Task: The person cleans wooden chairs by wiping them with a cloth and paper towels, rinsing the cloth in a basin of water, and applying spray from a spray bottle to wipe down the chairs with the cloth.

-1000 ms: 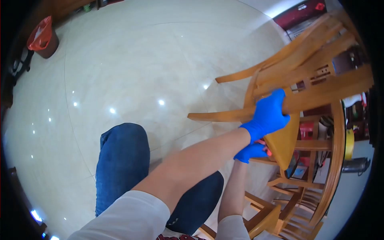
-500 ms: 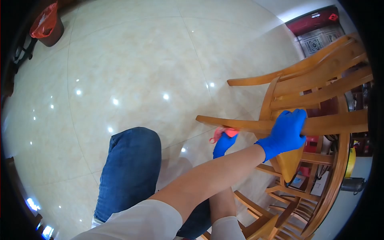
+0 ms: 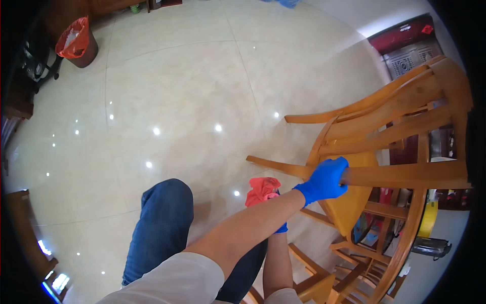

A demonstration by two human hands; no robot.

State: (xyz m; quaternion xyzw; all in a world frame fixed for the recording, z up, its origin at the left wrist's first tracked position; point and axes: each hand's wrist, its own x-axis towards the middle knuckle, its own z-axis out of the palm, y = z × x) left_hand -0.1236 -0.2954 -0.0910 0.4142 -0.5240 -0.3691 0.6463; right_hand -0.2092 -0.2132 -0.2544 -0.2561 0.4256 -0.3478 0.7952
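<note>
My left hand (image 3: 325, 180), in a blue glove, is wrapped round the side post of a wooden chair (image 3: 400, 176). The chair has a yellow-brown seat (image 3: 349, 202) and a slatted back, and its legs point to the left across the view. Below and left of that hand, my right hand (image 3: 282, 228), also gloved in blue, holds a crumpled red cloth (image 3: 262, 190) near the chair's leg. My left forearm covers most of the right hand.
A bin with a red bag (image 3: 78, 48) stands on the tiled floor (image 3: 172, 86) at the upper left. On the right are a wooden table (image 3: 412, 223), more chairs (image 3: 316, 283) and a dark cylindrical object (image 3: 430, 247). My bent knee (image 3: 167, 207) is at the lower left.
The red cloth and my right hand came out from beside the seat, then moved left and lower. My left hand first shifted along the post, then back toward the legs, still gripping it.
</note>
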